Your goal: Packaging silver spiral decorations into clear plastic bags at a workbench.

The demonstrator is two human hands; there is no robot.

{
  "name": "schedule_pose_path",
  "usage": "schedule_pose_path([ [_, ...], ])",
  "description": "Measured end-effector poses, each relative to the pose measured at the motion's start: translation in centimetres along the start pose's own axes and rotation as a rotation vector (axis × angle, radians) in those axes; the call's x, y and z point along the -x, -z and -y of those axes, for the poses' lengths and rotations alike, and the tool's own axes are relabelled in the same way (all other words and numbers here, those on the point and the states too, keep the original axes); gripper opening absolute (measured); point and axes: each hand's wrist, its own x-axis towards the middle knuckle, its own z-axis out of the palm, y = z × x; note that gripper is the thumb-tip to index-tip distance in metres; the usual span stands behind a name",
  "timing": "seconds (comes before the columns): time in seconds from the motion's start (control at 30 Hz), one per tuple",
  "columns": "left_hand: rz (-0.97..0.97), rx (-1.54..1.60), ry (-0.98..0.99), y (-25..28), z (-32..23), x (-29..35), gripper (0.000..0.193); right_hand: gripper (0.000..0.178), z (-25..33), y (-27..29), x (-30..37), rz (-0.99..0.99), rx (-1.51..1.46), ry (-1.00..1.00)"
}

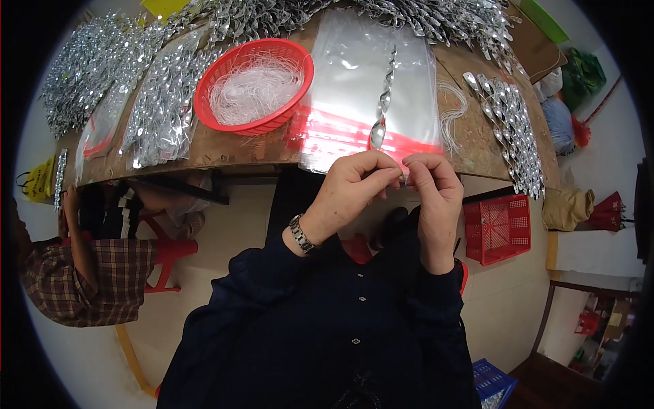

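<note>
Both my hands meet at the table's near edge, fingertips pinched close together. My left hand, with a metal-band watch at the wrist, has thumb and forefinger pressed together. Close beside it, my right hand pinches in the same way. Whatever lies between the fingertips is too fine to make out. Just beyond them, a silver twisted strip lies lengthwise on a stack of clear plastic bags with red bands at the near end. The strip's wide end points toward my fingers.
Left of the bags stands a red basket of clear threads; loose threads lie on the right. Silver twisted strips are heaped around the wooden table. A red crate is below right. Another person sits at left.
</note>
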Motion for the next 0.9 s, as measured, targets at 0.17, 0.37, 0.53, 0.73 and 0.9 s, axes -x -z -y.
schedule_pose_path([
  [0.17, -0.003, -0.015, 0.001, 0.0, 0.0, 0.1, 0.014, 0.009, -0.2, 0.0, 0.2, -0.002, 0.007, 0.003],
  [0.37, -0.009, -0.011, 0.021, -0.1, 0.0, 0.1, 0.015, 0.009, -0.4, -0.1, 0.2, 0.011, 0.003, 0.020],
  [0.53, -0.004, -0.017, 0.020, 0.0, 0.3, 0.1, 0.014, 0.009, -0.4, -0.1, 0.2, 0.025, 0.000, 0.014],
  [0.73, -0.004, -0.025, 0.013, 0.1, 0.4, 0.1, 0.014, 0.014, -0.3, 0.3, 0.1, 0.036, 0.036, -0.011],
  [0.9, 0.004, -0.047, 0.016, 0.3, 0.2, 0.0, 0.013, 0.022, -0.1, 1.2, -0.3, 0.056, 0.041, -0.006],
])
